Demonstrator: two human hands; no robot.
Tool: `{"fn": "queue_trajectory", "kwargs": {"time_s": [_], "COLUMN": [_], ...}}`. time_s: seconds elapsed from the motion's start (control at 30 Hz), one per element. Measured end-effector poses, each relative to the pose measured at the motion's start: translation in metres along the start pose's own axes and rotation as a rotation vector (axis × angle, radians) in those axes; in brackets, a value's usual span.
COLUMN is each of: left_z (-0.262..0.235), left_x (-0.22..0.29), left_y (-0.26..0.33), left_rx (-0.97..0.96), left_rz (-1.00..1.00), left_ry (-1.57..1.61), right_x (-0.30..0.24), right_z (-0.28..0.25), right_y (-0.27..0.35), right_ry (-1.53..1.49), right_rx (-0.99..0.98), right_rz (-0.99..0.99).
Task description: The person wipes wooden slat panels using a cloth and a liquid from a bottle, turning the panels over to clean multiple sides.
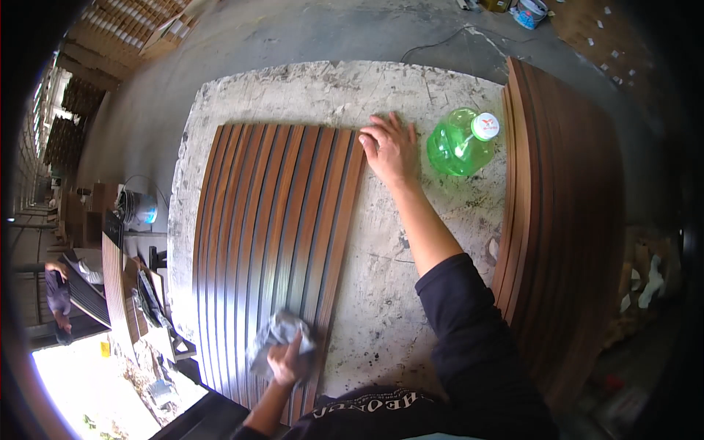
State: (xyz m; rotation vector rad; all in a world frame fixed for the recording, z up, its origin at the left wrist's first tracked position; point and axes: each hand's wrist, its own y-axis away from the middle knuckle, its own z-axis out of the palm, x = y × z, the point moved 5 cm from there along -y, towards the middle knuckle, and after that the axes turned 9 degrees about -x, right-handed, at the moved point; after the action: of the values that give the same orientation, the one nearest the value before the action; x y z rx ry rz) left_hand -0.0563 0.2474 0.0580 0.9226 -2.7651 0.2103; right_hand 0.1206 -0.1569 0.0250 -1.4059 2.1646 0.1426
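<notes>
Slatted panel [275, 213]: brown, wood-like strips with dark grooves, shining pale toward near end; lying flat on left part of tabletop [381, 293].
Room: wide strip of stained surface between panel and board stack [565, 183] along right edge.
Green bottle [451, 147]: standing near far right corner.
Left hand [284, 363]: closed on grey cloth [265, 343], over panel's near part; blurred.
Right hand [394, 152]: half open, fingers bent, touching panel's far right corner.
</notes>
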Motion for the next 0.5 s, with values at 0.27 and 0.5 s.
{"fn": "queue_trajectory", "kwargs": {"time_s": [0.27, 0.5], "left_z": [0.03, 0.018], "left_x": [-0.032, -0.021], "left_y": [-0.253, -0.235], "left_rx": [0.131, 0.138], "left_rz": [-0.218, -0.166], "left_ry": [0.145, 0.15], "right_x": [0.009, 0.009], "right_z": [0.006, 0.002], "right_y": [0.006, 0.008], "right_ry": [-0.041, 0.123], "right_rx": [0.179, -0.029], "right_rz": [-0.262, -0.118]}}
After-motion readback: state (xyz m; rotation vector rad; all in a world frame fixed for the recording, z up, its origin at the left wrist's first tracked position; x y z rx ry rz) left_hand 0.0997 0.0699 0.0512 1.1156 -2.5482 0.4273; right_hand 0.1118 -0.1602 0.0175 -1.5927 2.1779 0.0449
